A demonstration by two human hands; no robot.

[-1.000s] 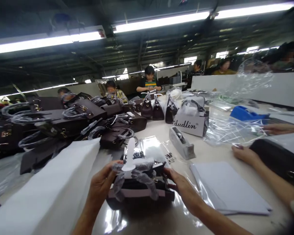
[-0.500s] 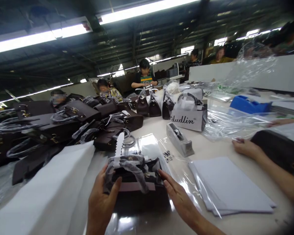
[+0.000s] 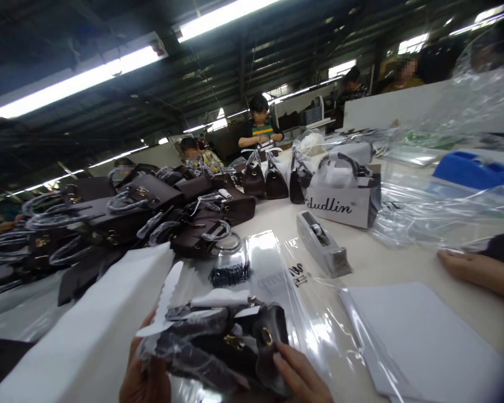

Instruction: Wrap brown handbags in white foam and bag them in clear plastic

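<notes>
A dark brown handbag point(image 3: 243, 347) with plastic-wrapped handles is held low at the front, tilted so its top and gold fittings show. My left hand point(image 3: 145, 366) grips its left end by the wrapped handles, beside a white strip point(image 3: 168, 299) with a scalloped edge. At the other end, the fingers of my right hand point(image 3: 300, 372) press on the bag's side near a gold ring. Clear plastic bags point(image 3: 273, 263) with black print lie flat just beyond it.
Many brown handbags point(image 3: 151, 196) are heaped at left, beside white sheeting point(image 3: 121, 302). A grey tape dispenser point(image 3: 321, 243), a "dudlin" paper bag point(image 3: 340, 207) and white sheets point(image 3: 424, 336) stand or lie ahead and right. A co-worker's hand point(image 3: 474, 268) is at right; a blue dispenser point(image 3: 474, 170) lies beyond.
The handbag has come lower and tipped, with its handles folding down toward the left and its end now visible. Both my hands moved down with it. The whole view has shifted slightly.
</notes>
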